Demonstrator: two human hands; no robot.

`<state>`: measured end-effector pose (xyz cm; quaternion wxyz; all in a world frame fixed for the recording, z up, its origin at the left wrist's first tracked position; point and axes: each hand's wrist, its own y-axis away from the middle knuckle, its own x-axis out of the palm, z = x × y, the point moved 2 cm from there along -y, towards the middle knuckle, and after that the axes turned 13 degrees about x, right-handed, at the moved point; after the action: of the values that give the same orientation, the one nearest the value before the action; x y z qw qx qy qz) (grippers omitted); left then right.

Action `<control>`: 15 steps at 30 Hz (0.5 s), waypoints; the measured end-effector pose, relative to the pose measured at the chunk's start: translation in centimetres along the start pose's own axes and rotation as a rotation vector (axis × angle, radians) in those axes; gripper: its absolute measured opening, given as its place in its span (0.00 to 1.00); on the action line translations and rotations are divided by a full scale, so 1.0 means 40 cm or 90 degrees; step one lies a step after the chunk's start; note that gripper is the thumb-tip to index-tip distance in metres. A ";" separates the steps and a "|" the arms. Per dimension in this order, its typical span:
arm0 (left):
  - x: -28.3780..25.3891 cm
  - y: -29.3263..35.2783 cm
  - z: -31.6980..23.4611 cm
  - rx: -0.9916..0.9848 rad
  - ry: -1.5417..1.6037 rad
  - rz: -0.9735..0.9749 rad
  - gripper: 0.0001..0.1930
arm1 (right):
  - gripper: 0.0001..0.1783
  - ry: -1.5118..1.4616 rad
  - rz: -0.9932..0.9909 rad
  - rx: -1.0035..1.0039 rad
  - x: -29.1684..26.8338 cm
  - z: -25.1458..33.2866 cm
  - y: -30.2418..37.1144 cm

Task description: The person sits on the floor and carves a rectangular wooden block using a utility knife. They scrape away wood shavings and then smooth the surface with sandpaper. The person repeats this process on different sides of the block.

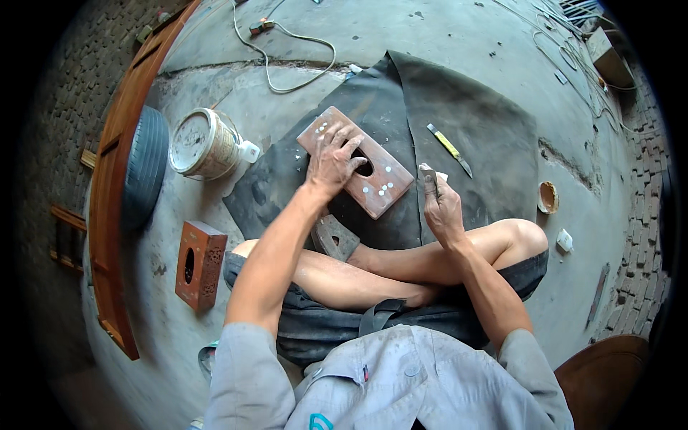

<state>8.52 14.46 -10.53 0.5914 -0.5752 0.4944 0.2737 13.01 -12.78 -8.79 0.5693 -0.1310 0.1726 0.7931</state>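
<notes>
— Closest to the body?
— Along the near edge of the dark sheet [473, 107], a grey block [337, 238], by the crossed legs [430, 258].

— Right hand [443, 206]?
— Raised, fingers pinched on a small grey piece [430, 183], perhaps for a clear look; exact kind, cannot tell.

— Left hand [331, 159]?
— Fingers spread apart over the wooden box [380, 180], thumb at the oval slot [365, 168], probably for steadiness.

— Box where?
— Toward the sheet's far left edge, dotted face up.

— Farther?
— Between box and right corner, a yellow knife [449, 148], seemingly parked within reach. Past the far corner, a pale cable [332, 54].
</notes>
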 end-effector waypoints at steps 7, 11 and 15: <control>0.018 -0.139 0.181 0.132 0.114 0.238 0.28 | 0.17 0.003 -0.017 -0.035 0.000 -0.019 -0.002; 0.002 -0.116 0.233 0.152 0.069 0.206 0.28 | 0.16 0.024 -0.019 0.018 -0.013 -0.025 -0.009; 0.019 -0.066 0.157 -0.075 -0.100 0.252 0.42 | 0.18 0.438 0.065 0.018 -0.013 -0.066 -0.007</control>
<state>12.86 19.77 -11.05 0.5282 -0.4771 0.5334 0.4570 13.45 -14.27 -11.02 0.4390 -0.3742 0.3719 0.7273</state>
